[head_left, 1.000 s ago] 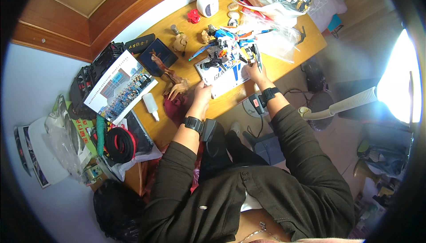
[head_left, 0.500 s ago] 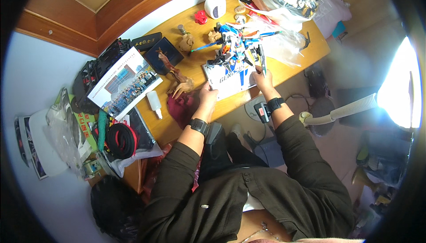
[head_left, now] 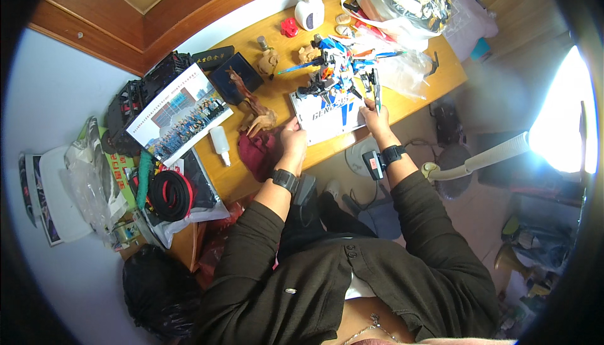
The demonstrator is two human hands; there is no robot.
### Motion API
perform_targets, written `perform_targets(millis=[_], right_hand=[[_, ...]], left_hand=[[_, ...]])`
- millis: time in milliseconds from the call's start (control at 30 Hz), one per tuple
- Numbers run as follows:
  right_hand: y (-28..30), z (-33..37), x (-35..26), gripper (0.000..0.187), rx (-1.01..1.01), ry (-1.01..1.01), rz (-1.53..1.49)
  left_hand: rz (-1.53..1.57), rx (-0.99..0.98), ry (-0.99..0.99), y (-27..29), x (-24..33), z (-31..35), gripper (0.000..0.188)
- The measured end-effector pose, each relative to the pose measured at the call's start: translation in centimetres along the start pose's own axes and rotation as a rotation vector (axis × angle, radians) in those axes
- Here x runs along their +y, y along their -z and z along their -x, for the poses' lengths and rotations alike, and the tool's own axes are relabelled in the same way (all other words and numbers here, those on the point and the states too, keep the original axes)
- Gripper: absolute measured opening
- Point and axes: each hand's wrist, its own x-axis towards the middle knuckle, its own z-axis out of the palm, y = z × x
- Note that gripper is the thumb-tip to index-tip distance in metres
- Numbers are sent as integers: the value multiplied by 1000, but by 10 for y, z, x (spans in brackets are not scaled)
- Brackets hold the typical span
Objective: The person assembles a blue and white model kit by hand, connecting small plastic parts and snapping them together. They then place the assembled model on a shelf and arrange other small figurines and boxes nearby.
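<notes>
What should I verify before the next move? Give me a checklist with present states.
1. Left hand gripping the white base at its left side: ok.
2. Right hand at the base's right side: ok.
3. Mecha model fastened to the base: cannot tell.
4. Clear plastic bag free of the model: not ok, they overlap in view.
5. White squeeze bottle apart from the left hand: ok.

Dark lettering [head_left: 330, 113] (in capitals) marks the white base [head_left: 321, 132], small print [head_left: 163, 102] the group photo [head_left: 182, 113].
</notes>
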Motion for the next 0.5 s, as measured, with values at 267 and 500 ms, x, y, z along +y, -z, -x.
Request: perform_targets(millis=[267, 500], right_hand=[[10, -13, -28, 31, -38, -97, -35], [7, -38, -52, 34, 26, -130, -183]], left_hand=[[-6, -24, -66, -7, 34, 9, 50], [75, -171, -138, -14, 91, 18, 49]])
